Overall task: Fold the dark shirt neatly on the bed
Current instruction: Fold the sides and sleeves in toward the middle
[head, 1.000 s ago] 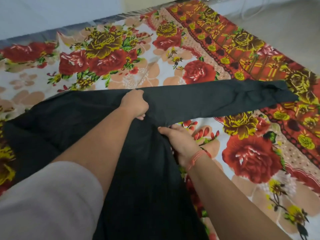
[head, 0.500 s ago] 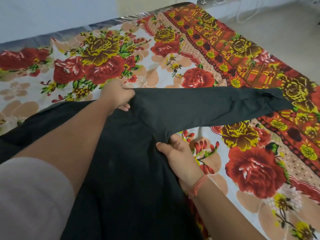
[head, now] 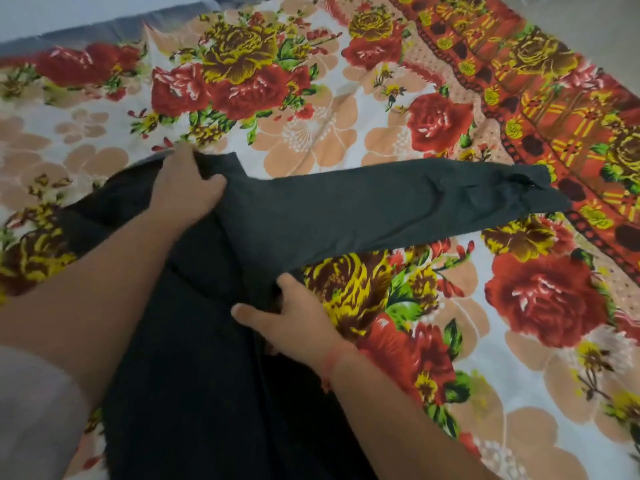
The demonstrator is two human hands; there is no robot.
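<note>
The dark shirt (head: 214, 358) lies on the bed over a floral sheet (head: 311, 133). Its body runs from the bottom of the view up to the middle. One long sleeve (head: 398, 206) stretches out flat to the right, its cuff near the red patterned border. My left hand (head: 187, 188) grips the shirt's upper edge at the shoulder. My right hand (head: 294, 317) pinches the fabric where the sleeve's lower edge meets the body. My left forearm hides part of the shirt's left side.
The sheet's red and orange border band (head: 554, 98) runs along the right. A grey strip of bed edge (head: 86, 32) and a pale wall lie at the far side. Bare floor (head: 606, 19) shows at the top right.
My left hand has drawn the shirt's shoulder edge further left and nearer. The sleeve has followed leftwards, its cuff sliding in from the border. My right hand keeps its hold at the underarm.
</note>
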